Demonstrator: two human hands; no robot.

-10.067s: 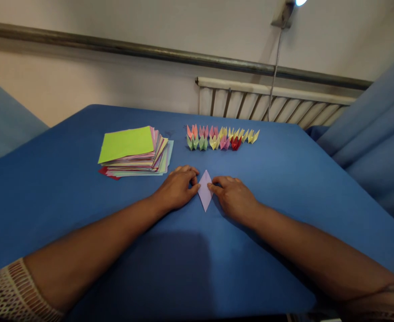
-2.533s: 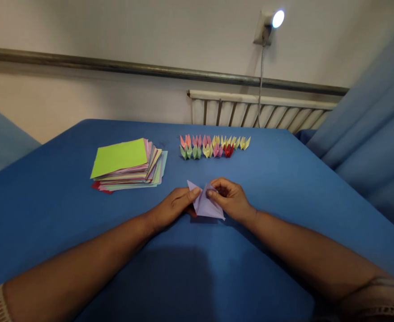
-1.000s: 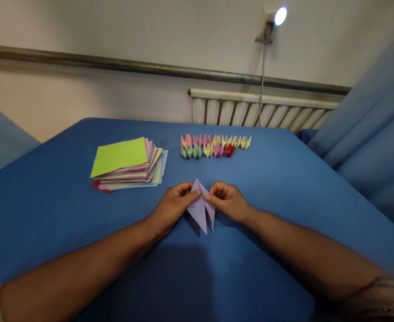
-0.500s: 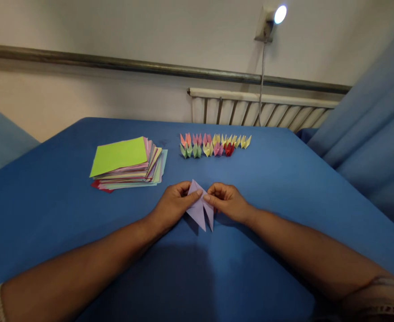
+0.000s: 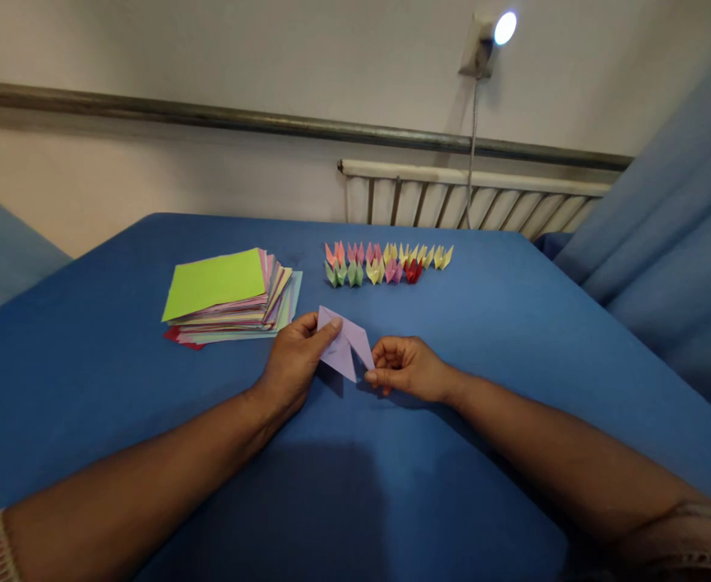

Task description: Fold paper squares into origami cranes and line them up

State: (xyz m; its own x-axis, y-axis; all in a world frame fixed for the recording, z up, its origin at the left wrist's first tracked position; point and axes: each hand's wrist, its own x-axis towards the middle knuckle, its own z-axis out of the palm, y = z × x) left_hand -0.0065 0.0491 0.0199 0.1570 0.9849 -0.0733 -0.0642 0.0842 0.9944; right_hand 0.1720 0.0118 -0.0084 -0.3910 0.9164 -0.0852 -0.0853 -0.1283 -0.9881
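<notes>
A folded lilac paper piece (image 5: 344, 347) with pointed flaps is held just above the blue table (image 5: 513, 339). My left hand (image 5: 292, 364) pinches its upper left corner between thumb and fingers. My right hand (image 5: 407, 369) pinches its lower right tip, fingers curled. The piece is tilted, its points spread downward between both hands.
A stack of coloured paper sheets (image 5: 228, 295) with a lime green top lies at the back left. A row of several small folded paper figures (image 5: 387, 264) stands behind my hands. A radiator (image 5: 470, 202) and a lamp (image 5: 489, 36) are against the wall; blue fabric (image 5: 664, 226) hangs at right.
The lilac piece, earlier flat on the table as a diamond, is lifted and turned. In the last half second my left hand moved up and left, my right hand dropped slightly, tilting the piece.
</notes>
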